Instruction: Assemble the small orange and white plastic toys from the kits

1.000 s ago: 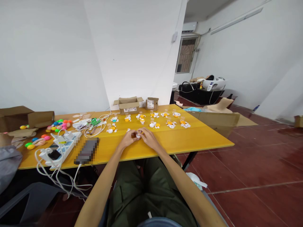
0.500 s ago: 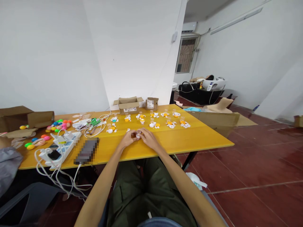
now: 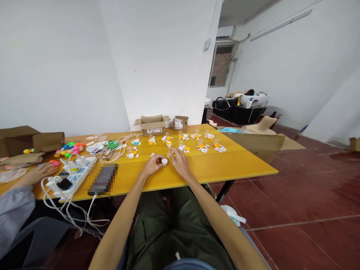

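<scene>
My left hand (image 3: 153, 165) is closed on a small white round cap-like piece (image 3: 164, 161), pinched at its right side above the front part of the table. Close by on the right, my right hand (image 3: 179, 162) has its thumb and fingertips brought together. Whatever is between them is too small to make out. Just beyond the hands stands a little white and orange piece (image 3: 169, 143). Groups of white discs, orange rings and clear cups, such as the cluster of parts (image 3: 203, 147), lie in rows behind.
An open cardboard box (image 3: 153, 125) and a smaller box (image 3: 180, 123) stand by the wall. Left of me lie a phone (image 3: 103, 179), a power strip (image 3: 81, 172) with tangled cables, and colourful balls (image 3: 70, 149). A co-worker's hand (image 3: 42, 172) rests at the far left.
My right hand has moved slightly right, away from my left hand, and the white round piece now shows in my left. The co-worker's hand has come in over the table at the left.
</scene>
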The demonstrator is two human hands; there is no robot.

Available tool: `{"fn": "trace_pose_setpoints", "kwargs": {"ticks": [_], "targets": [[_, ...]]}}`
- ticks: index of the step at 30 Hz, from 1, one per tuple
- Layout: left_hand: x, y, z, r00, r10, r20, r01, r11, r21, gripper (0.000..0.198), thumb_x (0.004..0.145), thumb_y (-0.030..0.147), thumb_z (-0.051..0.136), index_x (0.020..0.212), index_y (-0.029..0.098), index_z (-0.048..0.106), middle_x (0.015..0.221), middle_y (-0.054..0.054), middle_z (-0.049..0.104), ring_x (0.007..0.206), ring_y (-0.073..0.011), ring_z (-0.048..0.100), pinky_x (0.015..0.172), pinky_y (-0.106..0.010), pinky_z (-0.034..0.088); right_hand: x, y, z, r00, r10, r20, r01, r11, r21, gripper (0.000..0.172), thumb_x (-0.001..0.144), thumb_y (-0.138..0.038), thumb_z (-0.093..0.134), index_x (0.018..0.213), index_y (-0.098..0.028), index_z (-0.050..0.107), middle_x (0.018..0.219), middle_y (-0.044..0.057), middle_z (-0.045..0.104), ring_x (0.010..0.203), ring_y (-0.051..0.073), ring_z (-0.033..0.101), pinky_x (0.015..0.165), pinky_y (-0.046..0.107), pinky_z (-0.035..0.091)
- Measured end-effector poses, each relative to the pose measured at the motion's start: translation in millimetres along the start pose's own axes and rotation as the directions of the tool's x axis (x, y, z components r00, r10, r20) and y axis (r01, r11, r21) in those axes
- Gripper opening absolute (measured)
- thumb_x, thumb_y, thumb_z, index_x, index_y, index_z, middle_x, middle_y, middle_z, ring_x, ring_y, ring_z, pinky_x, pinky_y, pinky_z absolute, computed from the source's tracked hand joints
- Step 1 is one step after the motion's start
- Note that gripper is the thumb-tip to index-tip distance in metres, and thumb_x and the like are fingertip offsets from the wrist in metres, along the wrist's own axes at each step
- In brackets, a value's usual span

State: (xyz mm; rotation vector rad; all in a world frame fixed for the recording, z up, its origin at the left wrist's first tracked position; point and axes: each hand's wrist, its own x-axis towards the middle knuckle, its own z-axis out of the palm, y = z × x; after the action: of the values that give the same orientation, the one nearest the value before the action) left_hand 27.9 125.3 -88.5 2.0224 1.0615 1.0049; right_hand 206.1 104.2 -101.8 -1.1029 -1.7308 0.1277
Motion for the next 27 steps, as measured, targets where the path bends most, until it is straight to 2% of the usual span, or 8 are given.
{"fn": "trace_pose_setpoints", "kwargs": {"ticks": [4,6,15,21,24,27], "targets": [[-1.3,3.9,0.0,1.0,-0.015,-0.017,0.015,1.0,0.025,0.019,0.068,0.019,0.073,0.087,0.021,0.073,0.094,-0.003,0.076,0.091,-0.0221,0.068,0.09,-0.036,0.054,-0.5,12.0,6.0,0.992,0.127,-0.012,-0.127,0.987,-0.101,0.022,0.087,-0.015,0.053,0.103,-0.025,0.064,0.102,0.008,0.068,0.099,0.026,0.064,0.087,0.038,0.053],[-1.5,4.7,-0.3,1.0,-0.013,-0.022,0.014,0.999,0.032,0.018,0.068,0.019,0.073,0.086,0.021,0.073,0.094,-0.003,0.076,0.091,-0.0223,0.068,0.09,-0.037,0.054,-1.2,18.0,10.0,0.987,0.161,0.005,-0.16,0.982,-0.096,0.025,0.085,-0.013,0.054,0.103,-0.026,0.063,0.102,0.007,0.069,0.094,0.025,0.065,0.083,0.038,0.055],[-1.5,0.8,-0.7,1.0,-0.005,-0.028,0.006,0.999,0.044,0.024,0.068,0.022,0.075,0.092,0.023,0.073,0.097,-0.004,0.076,0.095,-0.0235,0.068,0.093,-0.038,0.054,-0.7,31.2,20.2,0.98,0.191,0.05,-0.197,0.971,0.137,0.041,0.081,-0.01,0.052,0.118,-0.027,0.057,0.114,0.004,0.069,0.089,0.018,0.07,0.089,0.039,0.058],[-1.7,3.9,-3.7,0.999,0.007,-0.043,-0.008,1.0,-0.017,0.028,0.068,0.025,0.077,0.095,0.022,0.072,0.101,-0.006,0.075,0.099,-0.0245,0.068,0.094,-0.039,0.052,-0.4,34.7,21.7,0.981,0.176,0.082,-0.188,0.965,0.183,0.035,0.082,-0.012,0.055,0.114,-0.026,0.06,0.113,0.005,0.07,0.096,0.019,0.071,0.091,0.038,0.058],[-2.0,5.1,-8.0,0.992,0.01,-0.124,-0.014,0.999,-0.031,0.022,0.074,0.024,0.07,0.096,0.022,0.072,0.101,-0.005,0.075,0.099,-0.0235,0.068,0.092,-0.037,0.052,-0.1,35.4,19.9,0.98,0.177,0.086,-0.188,0.974,0.129,0.026,0.084,-0.015,0.055,0.107,-0.025,0.061,0.108,0.005,0.07,0.095,0.02,0.07,0.091,0.039,0.057],[-1.4,1.4,-13.0,0.958,-0.009,-0.286,0.007,1.0,-0.007,0.022,0.076,0.017,0.06,0.095,0.021,0.07,0.099,-0.004,0.075,0.098,-0.0224,0.068,0.089,-0.035,0.052,0.7,34.6,17.5,0.981,0.179,0.068,-0.183,0.982,0.043,0.021,0.086,-0.017,0.053,0.103,-0.024,0.063,0.107,0.007,0.07,0.102,0.022,0.067,0.093,0.04,0.055]]}}
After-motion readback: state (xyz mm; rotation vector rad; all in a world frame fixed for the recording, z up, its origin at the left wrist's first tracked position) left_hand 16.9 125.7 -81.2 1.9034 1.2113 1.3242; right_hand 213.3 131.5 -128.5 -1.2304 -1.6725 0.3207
